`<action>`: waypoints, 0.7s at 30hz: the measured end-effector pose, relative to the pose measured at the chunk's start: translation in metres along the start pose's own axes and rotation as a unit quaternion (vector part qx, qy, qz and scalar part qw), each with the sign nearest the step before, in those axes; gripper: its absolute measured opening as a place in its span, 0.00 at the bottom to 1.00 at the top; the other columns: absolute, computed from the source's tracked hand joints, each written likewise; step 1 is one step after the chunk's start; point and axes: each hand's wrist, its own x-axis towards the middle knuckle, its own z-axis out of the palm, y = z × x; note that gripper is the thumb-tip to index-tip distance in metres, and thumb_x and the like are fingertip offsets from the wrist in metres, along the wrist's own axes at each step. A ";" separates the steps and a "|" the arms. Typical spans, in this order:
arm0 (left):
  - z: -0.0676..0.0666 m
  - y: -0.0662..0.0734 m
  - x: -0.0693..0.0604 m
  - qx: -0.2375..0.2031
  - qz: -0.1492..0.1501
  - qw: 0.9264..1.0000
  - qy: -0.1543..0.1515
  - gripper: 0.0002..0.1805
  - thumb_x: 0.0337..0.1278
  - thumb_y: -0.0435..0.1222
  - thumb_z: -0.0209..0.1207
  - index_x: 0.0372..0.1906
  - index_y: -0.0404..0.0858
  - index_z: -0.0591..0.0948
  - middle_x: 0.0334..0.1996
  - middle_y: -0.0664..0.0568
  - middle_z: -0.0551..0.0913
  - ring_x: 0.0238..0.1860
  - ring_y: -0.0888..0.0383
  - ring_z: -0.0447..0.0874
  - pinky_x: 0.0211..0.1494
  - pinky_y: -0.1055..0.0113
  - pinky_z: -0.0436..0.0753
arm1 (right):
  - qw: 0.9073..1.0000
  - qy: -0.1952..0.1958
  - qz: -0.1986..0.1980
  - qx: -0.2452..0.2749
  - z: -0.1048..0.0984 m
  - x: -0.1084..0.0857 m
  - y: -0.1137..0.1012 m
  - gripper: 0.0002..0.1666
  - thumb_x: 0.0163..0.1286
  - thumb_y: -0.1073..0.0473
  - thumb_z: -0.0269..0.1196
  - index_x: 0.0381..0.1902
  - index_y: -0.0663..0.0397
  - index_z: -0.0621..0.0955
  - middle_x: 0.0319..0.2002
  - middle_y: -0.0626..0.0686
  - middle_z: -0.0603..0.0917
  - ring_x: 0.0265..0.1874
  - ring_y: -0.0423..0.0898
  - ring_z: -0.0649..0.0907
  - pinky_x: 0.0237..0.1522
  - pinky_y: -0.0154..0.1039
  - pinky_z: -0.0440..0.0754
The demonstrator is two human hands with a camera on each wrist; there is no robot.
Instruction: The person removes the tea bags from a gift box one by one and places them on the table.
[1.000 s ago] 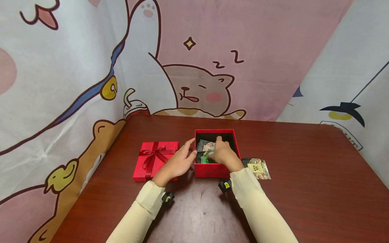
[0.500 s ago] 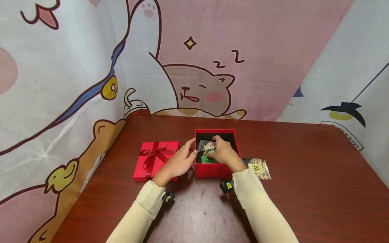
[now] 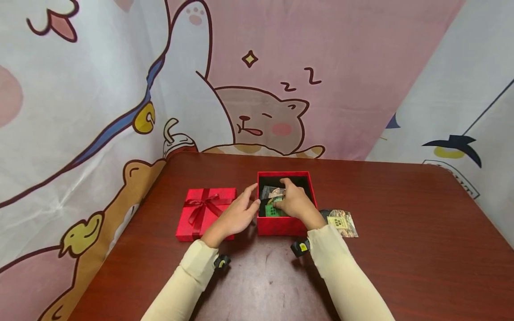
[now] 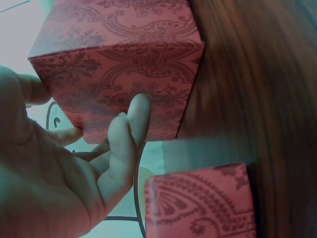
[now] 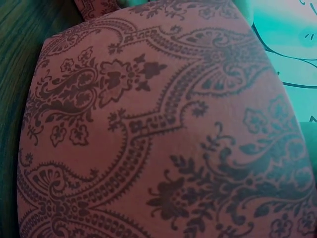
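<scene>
A red gift box (image 3: pixel 281 226) with a black inside stands uncovered on the table. My right hand (image 3: pixel 298 203) reaches into it from the right. Its thumb lies over a green-labelled packet (image 3: pixel 274 209) in the box; its other fingertips are mostly hidden, so a grip cannot be made out. A second, dark and pale packet (image 3: pixel 276 192) lies behind the green one. My left hand (image 3: pixel 237 214) rests its straight, spread fingers against the box's left side, as the left wrist view shows too. The right wrist view holds only the patterned box wall (image 5: pixel 148 129).
Left of the box, partly behind my left hand, lies the red lid (image 3: pixel 196 209) with a dark red ribbon bow (image 3: pixel 205 203). Right of the box a packet with a yellow label (image 3: pixel 341 223) lies on the brown table (image 3: pixel 417 223). A cartoon-printed cloth (image 3: pixel 341 67) hangs behind.
My right hand has shifted slightly to the right inside the box, uncovering more of the green-labelled packet. The left hand and the box have stayed put.
</scene>
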 end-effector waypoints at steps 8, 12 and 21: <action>0.001 0.000 -0.001 -0.018 0.010 1.000 -0.010 0.33 0.75 0.41 0.49 0.78 0.40 0.54 0.42 0.49 0.77 0.31 0.61 0.82 0.53 0.54 0.76 | 0.999 0.021 -0.033 0.005 -0.002 -0.005 0.003 0.42 0.62 0.58 0.71 0.72 0.53 0.67 0.60 0.63 0.78 0.57 0.61 0.77 0.56 0.58 0.76; 0.001 0.001 0.001 -0.020 0.015 1.000 -0.006 0.33 0.75 0.42 0.48 0.78 0.40 0.54 0.40 0.50 0.77 0.30 0.61 0.82 0.52 0.54 0.76 | 0.997 0.039 -0.060 0.012 -0.005 -0.006 0.003 0.39 0.62 0.59 0.71 0.70 0.52 0.71 0.59 0.62 0.80 0.51 0.57 0.79 0.52 0.55 0.77; -0.001 0.000 0.000 -0.028 0.017 0.999 -0.012 0.32 0.76 0.44 0.46 0.78 0.40 0.53 0.30 0.53 0.78 0.32 0.51 0.84 0.50 0.54 0.76 | 0.994 0.058 -0.089 0.028 -0.007 -0.008 0.003 0.34 0.62 0.59 0.71 0.66 0.55 0.75 0.57 0.61 0.81 0.44 0.55 0.77 0.48 0.52 0.77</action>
